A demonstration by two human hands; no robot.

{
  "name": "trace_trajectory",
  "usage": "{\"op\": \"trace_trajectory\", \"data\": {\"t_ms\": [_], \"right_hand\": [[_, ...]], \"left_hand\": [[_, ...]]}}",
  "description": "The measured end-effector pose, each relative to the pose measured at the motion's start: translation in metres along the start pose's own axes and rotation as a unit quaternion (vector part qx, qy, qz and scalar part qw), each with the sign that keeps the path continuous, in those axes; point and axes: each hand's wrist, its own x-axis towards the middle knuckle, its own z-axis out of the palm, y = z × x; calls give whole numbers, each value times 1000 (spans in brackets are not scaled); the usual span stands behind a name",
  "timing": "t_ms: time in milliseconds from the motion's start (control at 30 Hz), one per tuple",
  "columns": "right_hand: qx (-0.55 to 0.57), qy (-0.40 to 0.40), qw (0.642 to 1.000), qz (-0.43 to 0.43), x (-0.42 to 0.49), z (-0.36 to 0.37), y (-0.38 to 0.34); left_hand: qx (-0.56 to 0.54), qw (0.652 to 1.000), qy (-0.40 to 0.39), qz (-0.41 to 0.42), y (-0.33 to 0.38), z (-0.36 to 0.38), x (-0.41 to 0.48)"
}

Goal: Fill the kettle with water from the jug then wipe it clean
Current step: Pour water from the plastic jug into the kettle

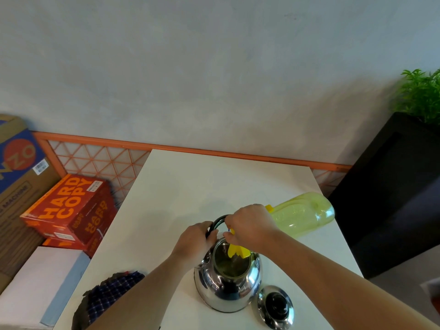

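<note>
A shiny steel kettle (227,285) stands open near the front of the white table (190,186). My left hand (196,241) grips its black handle (220,221). My right hand (250,227) holds a pale yellow-green jug (302,214) tipped almost flat, its yellow spout (237,251) over the kettle's mouth. The kettle's steel lid (276,306) with a black knob lies on the table to the right of the kettle. A dark blue checked cloth (107,296) lies at the front left of the table, partly behind my left forearm.
Red "HARD COPY" boxes (69,210) and a large cardboard box (19,177) stand on the floor to the left. A white box (35,289) sits below them. A black planter (390,191) with a green plant (421,96) stands at the right. An orange lattice rail (100,160) runs along the wall.
</note>
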Motion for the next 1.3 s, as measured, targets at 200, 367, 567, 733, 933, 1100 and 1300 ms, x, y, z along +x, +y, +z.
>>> {"op": "trace_trajectory", "data": {"t_ms": [200, 367, 567, 733, 933, 1100, 1300], "right_hand": [[3, -2, 1000, -5, 0, -1, 0], [-4, -6, 1000, -9, -1, -3, -1], [-20, -15, 1000, -19, -1, -4, -2], [-12, -17, 1000, -19, 0, -5, -2], [-43, -13, 998, -35, -2, -3, -5], [-35, -7, 999, -27, -1, -1, -2], [-12, 8, 1000, -3, -1, 4, 1]], "left_hand": [[-1, 1000, 1, 2, -2, 1, 0], [2, 1000, 1, 3, -2, 1, 1], [4, 1000, 6, 4, -2, 1, 1], [2, 1000, 8, 6, -2, 1, 1], [5, 1000, 0, 4, -1, 0, 1], [4, 1000, -2, 4, 0, -1, 0], [5, 1000, -6, 2, 0, -1, 0]]}}
